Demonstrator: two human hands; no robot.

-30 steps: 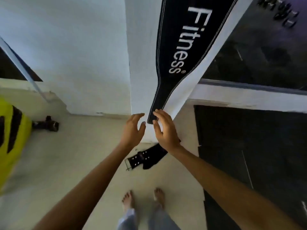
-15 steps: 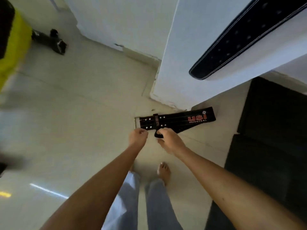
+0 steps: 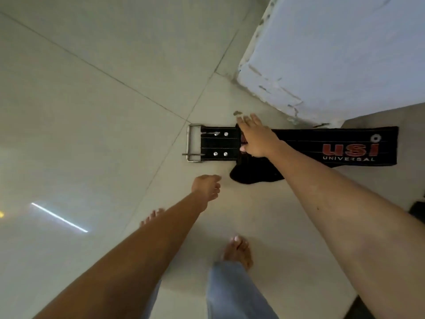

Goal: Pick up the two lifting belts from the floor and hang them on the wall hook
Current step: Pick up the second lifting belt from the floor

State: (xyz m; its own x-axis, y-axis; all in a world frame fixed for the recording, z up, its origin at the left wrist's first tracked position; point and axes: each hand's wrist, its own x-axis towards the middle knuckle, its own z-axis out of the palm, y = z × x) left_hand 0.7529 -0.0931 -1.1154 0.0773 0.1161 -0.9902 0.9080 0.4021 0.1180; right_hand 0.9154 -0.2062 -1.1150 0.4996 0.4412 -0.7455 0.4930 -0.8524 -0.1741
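Pale glossy tile makes up the floor (image 3: pixel 92 111), the largest thing in view, and a chipped white wall corner (image 3: pixel 333 54) rises beyond the reaching fingertips. Next in size, the black lifting belt (image 3: pixel 322 143) lies flat on the tile, its red "USI" lettering well off to the outer side of the right hand (image 3: pixel 255 141) and its loose tongue curling out just below the palm. That hand lies spread over the strap, fingers open and extended past the far edge, thumb at the near edge, probably placed to close around the width; no grip is formed yet. The left hand (image 3: pixel 207 186) hangs loosely curled and empty, near the belt but apart from it, likely held ready. Smallest, the steel buckle (image 3: pixel 192 143) sits beyond the thumb side.
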